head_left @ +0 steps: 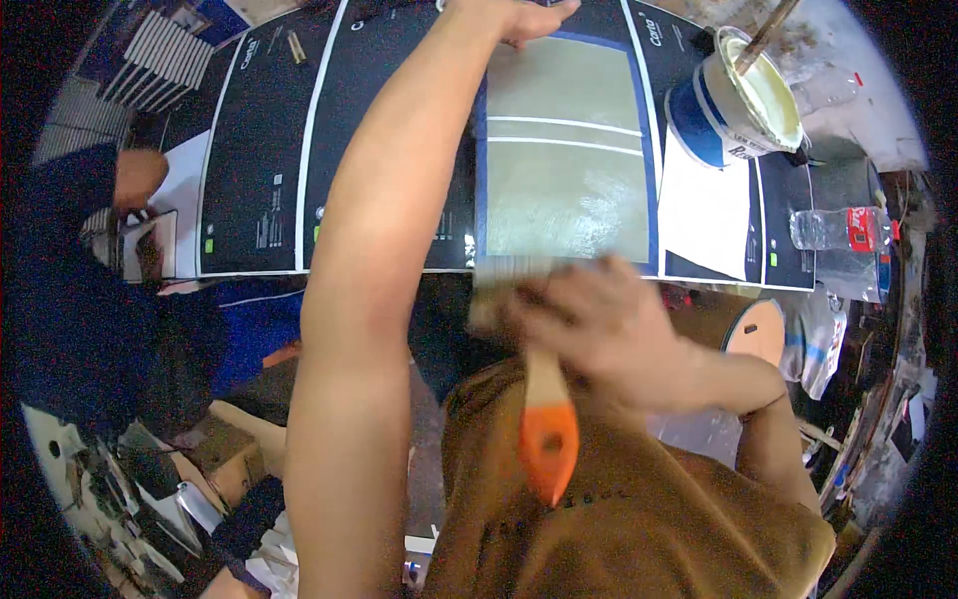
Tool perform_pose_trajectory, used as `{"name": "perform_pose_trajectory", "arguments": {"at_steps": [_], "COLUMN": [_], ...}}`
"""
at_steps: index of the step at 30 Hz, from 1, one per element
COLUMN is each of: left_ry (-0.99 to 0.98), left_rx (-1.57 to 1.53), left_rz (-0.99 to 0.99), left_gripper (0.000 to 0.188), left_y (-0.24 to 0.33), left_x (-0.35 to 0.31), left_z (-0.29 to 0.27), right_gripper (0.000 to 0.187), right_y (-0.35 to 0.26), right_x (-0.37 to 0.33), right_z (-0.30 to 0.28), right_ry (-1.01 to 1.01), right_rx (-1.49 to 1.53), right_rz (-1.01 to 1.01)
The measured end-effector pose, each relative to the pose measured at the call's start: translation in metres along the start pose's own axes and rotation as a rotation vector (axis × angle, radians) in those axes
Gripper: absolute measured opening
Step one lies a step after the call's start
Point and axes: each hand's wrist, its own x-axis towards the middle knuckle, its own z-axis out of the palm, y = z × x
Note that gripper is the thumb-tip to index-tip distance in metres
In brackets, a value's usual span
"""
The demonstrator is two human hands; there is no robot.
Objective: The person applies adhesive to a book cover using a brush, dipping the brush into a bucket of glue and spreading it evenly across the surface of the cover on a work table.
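My right hand (599, 319), smeared by motion, is wrapped round a wide paintbrush (547, 439) with a pale handle and an orange tip. Its blurred bristles meet the near edge of a grey-green panel (559, 90). Blue borders run round this panel, two white stripes cross it, and its near half has a wet shine. At the panel's far edge lies my left hand (529, 20), fingers stretched to the right; the top of the picture cuts part of it off. My left forearm reaches over the black boards beneath.
On the right stands a blue and white bucket (699, 110) of cream-coloured paint with a stick (768, 35) in it. White paper (704, 215) lies below it, beside a clear bottle (838, 230). Another person's hand (140, 180) shows at left, near stacked white strips (160, 55).
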Motion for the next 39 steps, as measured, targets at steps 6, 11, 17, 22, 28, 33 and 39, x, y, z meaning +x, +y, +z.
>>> {"name": "perform_pose_trajectory", "arguments": {"at_steps": [6, 11, 17, 22, 28, 33, 39], "left_ry": [-0.031, 0.118, 0.096, 0.086, 0.108, 0.115, 0.128], "left_rx": [0.142, -0.004, 0.05, 0.071, 0.105, 0.084, 0.063], "left_rz": [0.035, 0.01, -0.049, -0.069, -0.082, -0.07, -0.104], "left_gripper": [0.096, 0.105, 0.099, 0.094, 0.093, 0.093, 0.093], "left_y": [0.005, 0.001, 0.004, 0.01, 0.001, 0.008, 0.004], "left_x": [-0.002, 0.007, -0.007, -0.009, -0.015, -0.015, -0.017], "left_z": [0.007, 0.016, 0.007, 0.008, 0.005, 0.01, 0.006], "right_gripper": [0.03, 0.034, 0.038, 0.039, 0.036, 0.034, 0.033], "right_y": [0.07, 0.002, 0.04, 0.014, 0.058, 0.033, 0.05], "right_x": [0.043, 0.005, 0.011, -0.037, -0.004, -0.026, -0.028], "right_z": [0.031, 0.041, -0.005, 0.01, -0.014, 0.025, -0.024], "right_ry": [0.392, 0.326, 0.404, 0.091, 0.395, 0.217, 0.313], "right_rx": [-0.236, -0.161, -0.218, -0.12, -0.16, -0.107, -0.105], "right_rz": [0.307, 0.024, 0.194, 0.057, 0.234, 0.14, 0.175]}}
